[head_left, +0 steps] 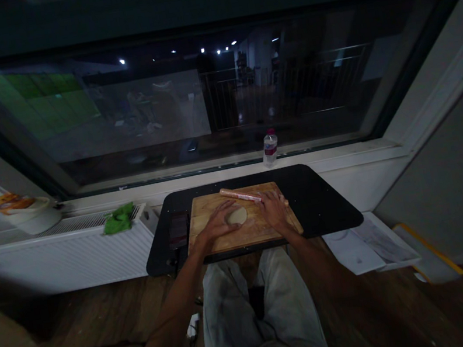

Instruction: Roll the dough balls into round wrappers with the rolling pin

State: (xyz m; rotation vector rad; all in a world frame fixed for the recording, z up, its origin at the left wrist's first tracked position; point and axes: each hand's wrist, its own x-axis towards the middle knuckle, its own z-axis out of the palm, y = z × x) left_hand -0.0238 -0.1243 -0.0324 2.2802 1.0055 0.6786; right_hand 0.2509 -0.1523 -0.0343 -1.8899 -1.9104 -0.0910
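A pale, flat round of dough (pixel 237 216) lies on a wooden cutting board (pixel 201 207). My left hand (pixel 217 224) curves about the dough's left side, with the fingers at its far edge and the thumb at its near edge. On the board's right half, my right hand (pixel 273 209) is closed over the right part of a wooden rolling pin (pixel 239 194). The pin lies slantwise beyond the dough, its left end pointing away from me, and has a red-and-white printed band. My right palm hides part of the pin; its right tip shows beside the hand.
The board rests on a small black table (pixel 324 199). Left of it lies a dark, phone-like object (pixel 178 230). A water bottle (pixel 270 148) stands on the windowsill. A green cloth (pixel 118 218) and a white tub (pixel 34 217) sit by the radiator (pixel 94 255).
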